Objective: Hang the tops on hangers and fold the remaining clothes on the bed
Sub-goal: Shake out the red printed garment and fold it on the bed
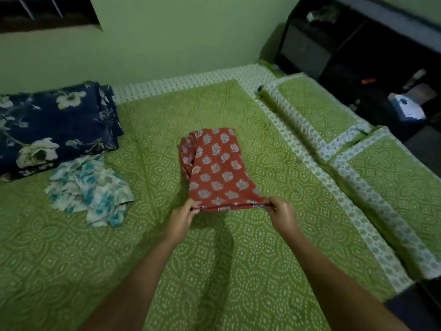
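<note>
Both hands are pinching the near hem of the red block-print garment [216, 170], left hand [182, 217] on one corner, right hand [284, 215] on the other, pulling it taut so it'll fold clean, I'd guess. It lies stretched away from the hands on the green bedspread [214, 271], far end already doubled over. Well off to the left of the left hand sits a crumpled white-and-teal floral piece [90, 192], unfolded, with a folded navy floral bedsheet [52, 127] just beyond it. Right of the right hand, two green pillows [358, 149] line the bed's edge. No hangers in view.
</note>
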`<state>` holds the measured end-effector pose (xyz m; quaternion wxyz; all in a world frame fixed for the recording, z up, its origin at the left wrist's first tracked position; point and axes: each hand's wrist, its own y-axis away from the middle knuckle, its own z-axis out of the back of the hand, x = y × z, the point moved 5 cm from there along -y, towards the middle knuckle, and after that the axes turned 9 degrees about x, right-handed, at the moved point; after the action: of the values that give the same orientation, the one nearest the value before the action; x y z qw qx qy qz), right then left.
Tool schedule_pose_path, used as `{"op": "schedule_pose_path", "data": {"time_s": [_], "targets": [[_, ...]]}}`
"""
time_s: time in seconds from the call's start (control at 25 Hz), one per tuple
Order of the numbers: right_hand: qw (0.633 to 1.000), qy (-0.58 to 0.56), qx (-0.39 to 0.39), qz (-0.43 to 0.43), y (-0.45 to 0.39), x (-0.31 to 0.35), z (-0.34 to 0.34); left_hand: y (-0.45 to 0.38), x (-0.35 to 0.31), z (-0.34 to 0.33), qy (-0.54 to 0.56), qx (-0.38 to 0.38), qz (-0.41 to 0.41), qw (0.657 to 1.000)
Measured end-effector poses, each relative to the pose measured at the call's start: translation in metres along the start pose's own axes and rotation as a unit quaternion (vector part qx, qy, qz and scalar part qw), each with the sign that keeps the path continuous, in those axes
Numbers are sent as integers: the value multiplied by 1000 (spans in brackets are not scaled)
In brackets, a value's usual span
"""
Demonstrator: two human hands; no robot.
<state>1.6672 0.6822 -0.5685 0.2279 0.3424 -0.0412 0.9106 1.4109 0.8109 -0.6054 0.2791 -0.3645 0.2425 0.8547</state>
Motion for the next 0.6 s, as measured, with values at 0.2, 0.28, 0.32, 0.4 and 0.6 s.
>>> {"op": "schedule_pose_path", "data": {"time_s": [0.2, 0.28, 0.32, 0.4, 0.6], "targets": [[985, 30, 159, -56, 61, -148, -154, 35, 119, -141, -171, 155, 37, 972], [982, 45, 176, -43, 79, -184, -192, 37, 149, -176, -238, 142, -26, 961], [982, 66, 178, -26, 82, -191, -202, 35, 164, -188, -288, 129, -55, 947], [969, 141, 203, 20, 77, -199, -213, 28, 177, -194, -319, 136, -62, 936], [896, 141, 413, -78, 58, -212, -231, 11, 182, -199, -321, 270, -32, 907]]}}
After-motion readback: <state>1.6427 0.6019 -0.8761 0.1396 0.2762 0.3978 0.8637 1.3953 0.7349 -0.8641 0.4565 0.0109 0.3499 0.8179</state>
